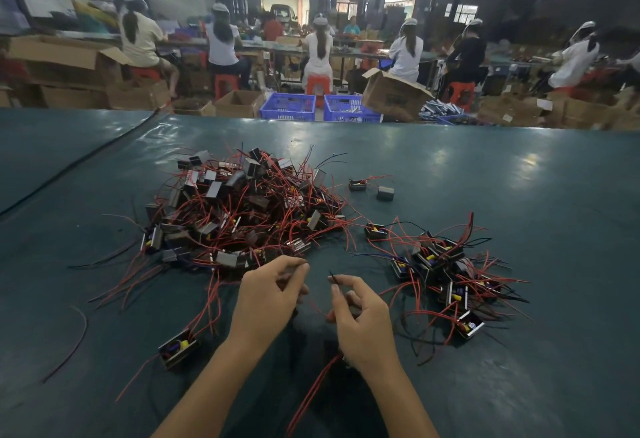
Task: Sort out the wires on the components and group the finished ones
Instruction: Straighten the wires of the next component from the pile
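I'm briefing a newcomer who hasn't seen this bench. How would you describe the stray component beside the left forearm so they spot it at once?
Start at the big pile of red-wired components on the green table, then come toward the near edge. Just left of the left forearm lies one component: it sits alone, open side up, showing yellow and blue parts.

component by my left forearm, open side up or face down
Open side up: the component shows blue and yellow parts inside its frame, lying flat on the table.
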Motion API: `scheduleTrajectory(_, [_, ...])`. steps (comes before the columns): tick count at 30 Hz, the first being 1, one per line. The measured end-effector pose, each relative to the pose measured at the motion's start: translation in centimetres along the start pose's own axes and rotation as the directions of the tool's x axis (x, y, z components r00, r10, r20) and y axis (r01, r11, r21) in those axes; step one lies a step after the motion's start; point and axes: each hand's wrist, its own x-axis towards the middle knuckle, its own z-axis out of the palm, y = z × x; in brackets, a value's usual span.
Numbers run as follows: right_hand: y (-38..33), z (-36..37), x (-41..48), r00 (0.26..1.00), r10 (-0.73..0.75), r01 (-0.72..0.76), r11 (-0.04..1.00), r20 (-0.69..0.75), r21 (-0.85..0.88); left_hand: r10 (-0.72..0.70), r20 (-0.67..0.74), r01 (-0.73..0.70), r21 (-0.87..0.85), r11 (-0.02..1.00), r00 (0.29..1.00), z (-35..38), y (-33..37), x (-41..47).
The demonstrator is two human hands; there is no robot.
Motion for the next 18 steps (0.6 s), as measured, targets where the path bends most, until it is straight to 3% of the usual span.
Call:
scheduleTrajectory(5, [-0.9, 0.5, -0.6, 0.998, -0.034, 0.033, 0.999, 0.058, 0.029, -0.083, 0.010, 0.083, -0.264, 0.961, 0.997, -0.5, 0.7, -2.1])
scheduleTrajectory(18, [-2.4, 1.3, -1.8, 0.999, -0.003, -0.006, 0.964, 0.035, 0.266, -0.025, 0.013, 0.027, -0.354, 0.935, 1.000, -0.7, 0.7, -3.7])
